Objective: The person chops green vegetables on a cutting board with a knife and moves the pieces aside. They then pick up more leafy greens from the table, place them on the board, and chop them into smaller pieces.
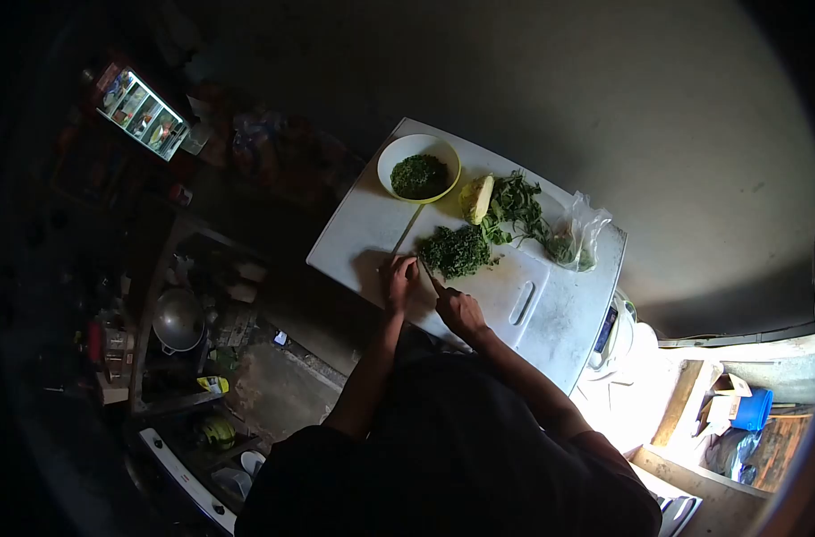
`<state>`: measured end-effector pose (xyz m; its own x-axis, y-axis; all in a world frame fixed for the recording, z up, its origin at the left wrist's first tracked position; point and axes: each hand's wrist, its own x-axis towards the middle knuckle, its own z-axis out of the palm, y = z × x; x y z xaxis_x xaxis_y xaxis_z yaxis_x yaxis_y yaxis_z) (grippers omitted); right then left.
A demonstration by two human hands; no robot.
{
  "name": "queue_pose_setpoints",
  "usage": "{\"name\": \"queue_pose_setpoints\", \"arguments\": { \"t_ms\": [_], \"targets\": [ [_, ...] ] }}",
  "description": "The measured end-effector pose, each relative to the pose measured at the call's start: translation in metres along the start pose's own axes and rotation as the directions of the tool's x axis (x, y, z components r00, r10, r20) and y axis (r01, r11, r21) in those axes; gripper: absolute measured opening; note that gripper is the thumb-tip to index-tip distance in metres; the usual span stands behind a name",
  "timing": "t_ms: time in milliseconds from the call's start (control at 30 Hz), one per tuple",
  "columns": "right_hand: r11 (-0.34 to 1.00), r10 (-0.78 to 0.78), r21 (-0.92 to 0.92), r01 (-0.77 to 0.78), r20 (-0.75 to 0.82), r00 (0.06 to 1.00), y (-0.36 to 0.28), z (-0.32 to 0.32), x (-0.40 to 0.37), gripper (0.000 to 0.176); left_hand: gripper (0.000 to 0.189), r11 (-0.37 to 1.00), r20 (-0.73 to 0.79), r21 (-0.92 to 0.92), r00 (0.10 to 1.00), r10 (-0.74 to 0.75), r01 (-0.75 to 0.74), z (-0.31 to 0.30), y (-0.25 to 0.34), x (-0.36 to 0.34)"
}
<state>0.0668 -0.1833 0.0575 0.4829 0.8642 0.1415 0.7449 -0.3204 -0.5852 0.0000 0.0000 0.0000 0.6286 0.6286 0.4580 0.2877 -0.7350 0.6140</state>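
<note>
My right hand (pixel 461 311) is wrapped round the handle of a knife (pixel 431 277), whose blade points up and left beside a heap of chopped green leaves (pixel 459 251). At the blade's tip, my left hand (pixel 402 279) has its fingers pressed together against the knife. Both hands are over the near part of a white cutting board (pixel 504 268). Behind the heap lie a pale yellow-white vegetable piece (pixel 482 199) and whole leafy greens (pixel 517 204). A bowl (pixel 453 176), white inside and yellow-green outside, holds more finely chopped greens.
A clear plastic bag (pixel 584 234) sits at the right of the white table (pixel 345 234). Left of the table, a wok (pixel 178 319) rests on a shelf, with a lit display case (pixel 144 112) farther back. A blue bin (pixel 753 409) stands in the bright area at right.
</note>
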Motion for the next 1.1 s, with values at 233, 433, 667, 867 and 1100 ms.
{"name": "queue_pose_setpoints", "arguments": {
  "t_ms": [233, 433, 667, 867, 1100],
  "targets": [
    [1.0, 0.0, 0.014, 0.0, 0.024, 1.0, 0.002, -0.005, -0.007, 0.05, 0.016, 0.998, -0.032, -0.065, 0.999, -0.015, 0.012, 0.011, 0.009, -0.005],
    [0.999, 0.025, 0.047, -0.026, 0.026, 0.999, 0.027, 0.028, -0.003, 0.029, 0.011, 0.999, -0.088, -0.008, 0.995, 0.047, -0.048, 0.01, 0.004, -0.001],
    [0.986, 0.085, 0.147, -0.084, 0.001, 0.996, 0.016, 0.022, -0.005, 0.022, 0.012, 0.993, -0.092, 0.098, 0.993, 0.068, -0.059, 0.006, 0.006, -0.002],
    [0.968, 0.075, 0.238, -0.074, 0.005, 0.997, 0.032, 0.033, -0.008, 0.022, 0.012, 0.995, -0.091, -0.085, 0.994, -0.059, 0.051, 0.027, -0.014, -0.012],
    [0.999, -0.052, -0.005, 0.052, -0.03, 0.998, 0.022, 0.023, 0.0, 0.052, 0.011, 0.999, -0.097, 0.002, 0.995, 0.038, -0.038, -0.003, 0.011, 0.001]
  ]
}}
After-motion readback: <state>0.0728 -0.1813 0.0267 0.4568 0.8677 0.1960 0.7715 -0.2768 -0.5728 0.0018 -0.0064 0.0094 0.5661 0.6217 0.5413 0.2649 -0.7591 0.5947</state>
